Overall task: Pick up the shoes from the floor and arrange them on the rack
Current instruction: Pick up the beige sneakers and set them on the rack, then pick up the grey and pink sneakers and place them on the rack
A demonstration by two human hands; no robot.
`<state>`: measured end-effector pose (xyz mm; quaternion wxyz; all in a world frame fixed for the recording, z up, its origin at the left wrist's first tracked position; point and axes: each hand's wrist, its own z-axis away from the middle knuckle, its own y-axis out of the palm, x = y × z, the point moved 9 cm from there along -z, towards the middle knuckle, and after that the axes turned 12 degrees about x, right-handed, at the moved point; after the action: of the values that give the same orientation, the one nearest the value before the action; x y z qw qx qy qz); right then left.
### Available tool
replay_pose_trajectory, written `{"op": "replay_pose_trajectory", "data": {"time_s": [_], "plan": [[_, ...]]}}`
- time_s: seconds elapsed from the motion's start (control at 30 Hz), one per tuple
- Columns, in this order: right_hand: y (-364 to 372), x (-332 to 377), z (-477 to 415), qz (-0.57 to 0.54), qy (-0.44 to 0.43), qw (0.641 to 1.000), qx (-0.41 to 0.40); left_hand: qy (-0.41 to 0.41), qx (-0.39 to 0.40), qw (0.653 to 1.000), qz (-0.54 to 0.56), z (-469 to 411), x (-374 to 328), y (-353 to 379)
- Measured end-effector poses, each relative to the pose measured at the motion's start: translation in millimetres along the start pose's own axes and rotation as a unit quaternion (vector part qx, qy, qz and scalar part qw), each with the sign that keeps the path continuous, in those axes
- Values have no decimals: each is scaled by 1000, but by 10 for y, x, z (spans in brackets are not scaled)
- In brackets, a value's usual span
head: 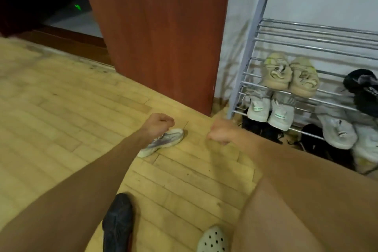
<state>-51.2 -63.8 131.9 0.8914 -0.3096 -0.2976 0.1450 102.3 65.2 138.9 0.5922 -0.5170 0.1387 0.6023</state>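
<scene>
A white and grey sneaker (165, 141) lies on the wooden floor, toe pointing right. My left hand (158, 124) is curled over its lace area and looks closed on it. My right hand (219, 133) is a fist just right of the sneaker, holding nothing. A black shoe (117, 223) lies on the floor near the bottom edge. The metal shoe rack (306, 32) stands against the wall at the right. It holds a beige pair (290, 73), a white pair with green marks (270, 110), black shoes (364, 86) and more white shoes (337, 133).
A brown wooden door (159, 37) stands open beside the rack's left end. A pale perforated clog (212, 239) shows at the bottom edge beside my leg. Dark shoes (261, 129) sit under the rack's lowest shelf. The rack's top bars carry nothing.
</scene>
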Motion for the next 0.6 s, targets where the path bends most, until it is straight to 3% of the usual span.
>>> {"op": "replay_pose_trajectory", "data": {"time_s": [0.13,0.33,0.6], "plan": [[403,222,-319,-7,0,999,35,-37,3,999,11,-47,647,-111],[837,276,-980,-2,-6,996,84,-121,49,980,-151,-499,1271,-162],[1074,-77,-1874,19,3,991,130,-181,-43,970,-159,-1493,2055,-327]]}}
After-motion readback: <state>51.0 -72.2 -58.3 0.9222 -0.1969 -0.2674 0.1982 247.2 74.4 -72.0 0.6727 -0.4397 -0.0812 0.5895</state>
